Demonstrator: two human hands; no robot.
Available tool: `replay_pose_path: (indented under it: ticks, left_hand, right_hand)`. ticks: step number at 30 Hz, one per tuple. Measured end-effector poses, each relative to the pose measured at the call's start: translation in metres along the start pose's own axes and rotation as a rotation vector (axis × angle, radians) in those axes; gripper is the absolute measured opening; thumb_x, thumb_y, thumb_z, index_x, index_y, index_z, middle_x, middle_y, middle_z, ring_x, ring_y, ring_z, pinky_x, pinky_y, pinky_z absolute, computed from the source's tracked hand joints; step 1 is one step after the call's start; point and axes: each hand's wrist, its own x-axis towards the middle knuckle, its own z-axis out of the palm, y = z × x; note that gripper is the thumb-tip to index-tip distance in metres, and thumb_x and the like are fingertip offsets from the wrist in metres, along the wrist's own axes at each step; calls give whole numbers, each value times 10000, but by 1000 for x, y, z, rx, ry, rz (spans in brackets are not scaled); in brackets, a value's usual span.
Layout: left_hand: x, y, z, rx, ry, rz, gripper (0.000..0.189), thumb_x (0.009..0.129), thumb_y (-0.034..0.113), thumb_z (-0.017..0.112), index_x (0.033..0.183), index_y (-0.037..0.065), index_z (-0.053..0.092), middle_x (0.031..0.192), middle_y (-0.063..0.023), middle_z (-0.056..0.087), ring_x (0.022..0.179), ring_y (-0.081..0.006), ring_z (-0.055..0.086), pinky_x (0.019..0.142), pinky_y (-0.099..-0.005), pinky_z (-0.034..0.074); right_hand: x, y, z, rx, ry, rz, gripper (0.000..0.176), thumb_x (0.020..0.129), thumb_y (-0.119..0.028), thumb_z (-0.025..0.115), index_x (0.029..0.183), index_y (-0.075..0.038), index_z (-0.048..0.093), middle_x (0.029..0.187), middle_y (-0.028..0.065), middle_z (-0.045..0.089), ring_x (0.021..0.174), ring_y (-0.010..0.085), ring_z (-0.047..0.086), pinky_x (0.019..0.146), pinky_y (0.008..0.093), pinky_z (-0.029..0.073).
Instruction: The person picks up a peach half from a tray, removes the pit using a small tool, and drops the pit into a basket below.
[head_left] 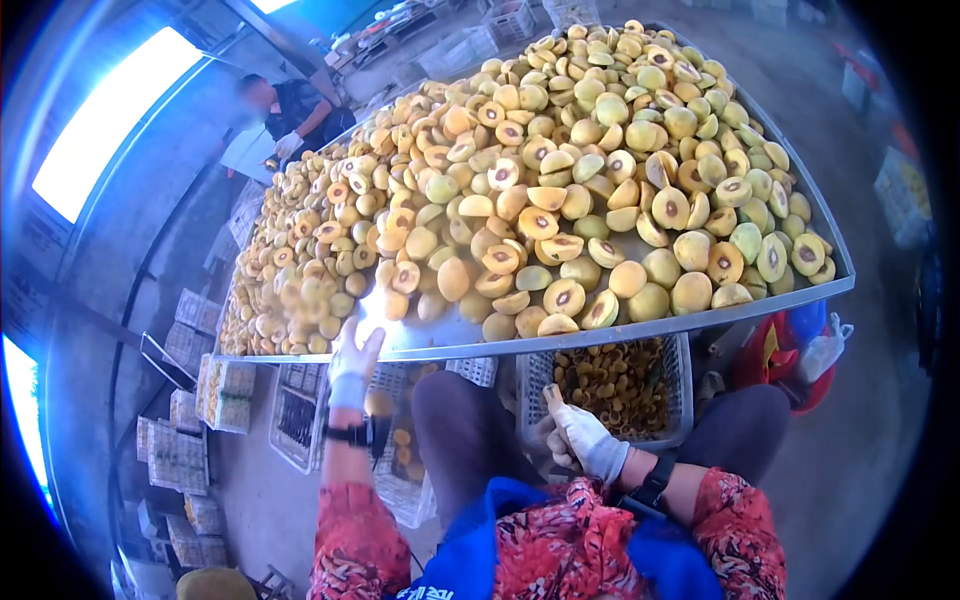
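A big heap of halved yellow stone fruit, some halves showing brown centres, covers a metal-edged table before me. My left hand, in a white glove, is at the table's near edge with thumb and fingers apart, holding nothing. Just below it a blurred fruit half hangs in the air above a crate. Low over my lap, my right hand, also gloved, is closed around a tool with a short wooden handle; its other end is hidden.
Under the table edge stands a crate of brownish fruit pieces. Another crate is on the left, with stacked white baskets beyond. Red and blue bags are at the right. Another person works at the table's far left.
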Motion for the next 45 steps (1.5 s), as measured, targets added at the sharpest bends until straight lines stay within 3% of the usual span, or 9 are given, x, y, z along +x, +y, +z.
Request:
replay_pose_path:
  ticks: [5,6,11,21,27,33,35,39,45]
  left_hand:
    - [102,9,67,-236,-247,-391,857,844,623,531,1457,73,292,1131,-168,593,837,-250,638,591,-360,533]
    - [188,-90,141,-186,-220,-375,820,837,622,531,1447,113,327,1090,-178,606,796,-271,642,577,-388,528]
    - [119,-13,95,-422,-247,-452,512,737,336,757,1115,130,480,997,-111,614,731,-241,640,555,-399,497]
    - [-53,128,63,-1420,-528,186,601,752,103,607,1322,46,426,1224,-112,522,1082,-259,574,883,-341,522]
    - [-93,195,77,-624,-86,891,646,680,-17,661,1290,15,452,1194,-132,538,1056,-226,571,907,-348,498]
    - [-66,216,77,-1118,-334,615,463,803,124,597,1240,-3,509,1157,-152,595,1099,-315,582,956,-460,500]
    - [-64,213,81,-2163,-678,-13,471,828,241,565,1220,-18,540,1144,-172,626,1094,-357,592,962,-494,489]
    - [-63,188,85,-2226,-816,-56,533,825,251,531,1299,8,512,1296,-193,568,1166,-366,565,969,-485,481]
    - [-72,177,87,-2056,-799,77,566,822,230,558,1354,56,469,1372,-199,492,1207,-364,527,1002,-512,453]
  right_hand:
    - [3,-10,2,-3,45,-60,703,882,-721,405,890,-31,538,533,16,413,385,123,378,394,264,348]
    - [0,-12,2,-23,39,-92,703,883,-722,401,889,-33,541,539,14,413,393,120,380,398,263,352]
    - [2,-7,-1,-55,-20,-221,511,971,-535,443,927,-34,536,569,17,444,424,110,389,408,257,370]
    - [-2,-67,21,236,-77,-574,252,910,-288,670,993,-100,525,570,-35,491,392,73,444,340,229,331]
    - [12,-91,-13,405,-231,-500,320,872,-428,686,912,-150,533,575,-54,452,366,58,364,333,203,241]
    - [-7,-107,-16,526,-66,-717,199,905,-206,638,1063,-96,587,658,-29,534,437,48,442,351,201,311]
    - [-13,-119,-17,376,183,-751,189,914,-183,625,1067,-78,584,698,-17,568,471,38,466,376,196,338]
    - [9,-106,-27,-146,626,-1013,336,924,-272,586,1123,-14,504,869,165,676,783,375,654,707,469,497]
    - [-13,-78,2,-825,465,-998,356,936,-390,530,975,-37,501,810,253,641,758,441,625,654,524,477]
